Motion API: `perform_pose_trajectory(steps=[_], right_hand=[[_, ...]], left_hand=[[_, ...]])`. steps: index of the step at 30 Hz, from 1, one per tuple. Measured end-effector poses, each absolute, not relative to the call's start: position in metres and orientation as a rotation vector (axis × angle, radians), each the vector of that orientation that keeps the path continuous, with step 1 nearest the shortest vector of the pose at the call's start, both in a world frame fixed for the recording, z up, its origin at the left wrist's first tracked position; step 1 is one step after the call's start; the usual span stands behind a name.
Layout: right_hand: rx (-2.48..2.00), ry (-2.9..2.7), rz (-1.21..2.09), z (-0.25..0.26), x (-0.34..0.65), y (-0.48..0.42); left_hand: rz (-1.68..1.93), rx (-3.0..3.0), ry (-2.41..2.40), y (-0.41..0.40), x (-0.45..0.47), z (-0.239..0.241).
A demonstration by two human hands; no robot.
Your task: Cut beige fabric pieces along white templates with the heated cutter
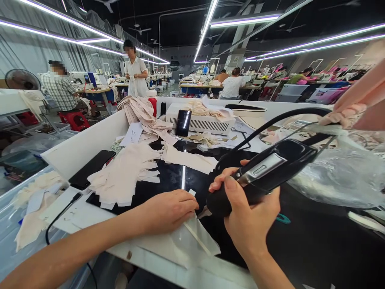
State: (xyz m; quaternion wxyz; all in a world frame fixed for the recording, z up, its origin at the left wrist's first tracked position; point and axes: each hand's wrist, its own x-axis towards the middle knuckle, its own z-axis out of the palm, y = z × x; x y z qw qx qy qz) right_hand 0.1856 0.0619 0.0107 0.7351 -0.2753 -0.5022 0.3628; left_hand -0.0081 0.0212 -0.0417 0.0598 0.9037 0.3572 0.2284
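Observation:
My right hand [249, 212] is wrapped round a black corded hand tool [270, 164] with a silver plate on its upper side; its exact kind I cannot tell. Its narrow tip points down and left, close to the fingertips of my left hand [173, 210]. Those fingers are closed on the edge of a thin cream fabric piece [201, 237], which lies over the front of the black table surface [315, 241]. Left of centre lies a pile of cut cream fabric pieces [120, 176], and one more strip [189, 157] is behind my hands.
A dark phone [92, 168] lies at the left; another phone [183, 123] leans on a white vented box [201, 122]. Clear plastic bags [339, 176] and a hanging pink cloth [357, 92] are at the right. The tool's cable [270, 122] arches behind it. Several people work beyond.

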Motion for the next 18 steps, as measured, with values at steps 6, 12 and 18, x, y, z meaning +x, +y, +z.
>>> perform_pose_trajectory(steps=[6, 12, 18], right_hand=[[-0.557, -1.113, 0.813, 0.012, 0.184, 0.059], [-0.568, -1.110, 0.811, 0.012, 0.183, 0.058], [-0.620, -1.120, 0.783, 0.008, 0.187, 0.060]], left_hand=[[0.661, 2.654, 1.034, 0.028, -0.025, -0.043], [0.631, 2.657, 1.011, 0.024, -0.040, -0.041], [0.634, 2.659, 0.975, 0.023, -0.042, -0.042]])
